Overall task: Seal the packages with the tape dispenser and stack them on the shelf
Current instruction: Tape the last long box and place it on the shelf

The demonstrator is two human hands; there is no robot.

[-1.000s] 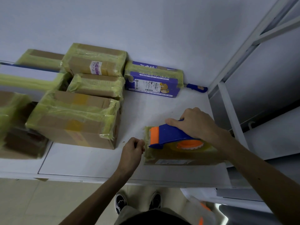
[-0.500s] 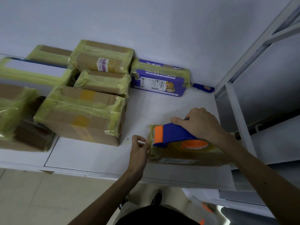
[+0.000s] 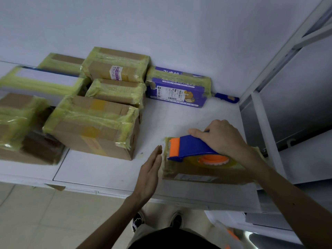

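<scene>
Grasping tape dispenser [image 3: 190, 147] in right hand [image 3: 221, 139], fingers curled over handle, on top of flat package [image 3: 203, 174]. Holding left hand [image 3: 150, 169] flat, fingers straight, gripping nothing, against left end of flat package. Risks: sliding flat package toward shelf [image 3: 107, 169] edge just in front if cutting pull outruns left-hand brace; leaving wrinkled tape tail at left end; nicking left fingers on dispenser's cutting end close by

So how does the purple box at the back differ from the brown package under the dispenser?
The purple printed box sits against the wall, untouched; the flat brown cardboard package lies nearer, under the blue-and-orange tape dispenser. The purple box bears a cartoon bear; the brown package only a pale label. Both carry yellowish tape.
</scene>
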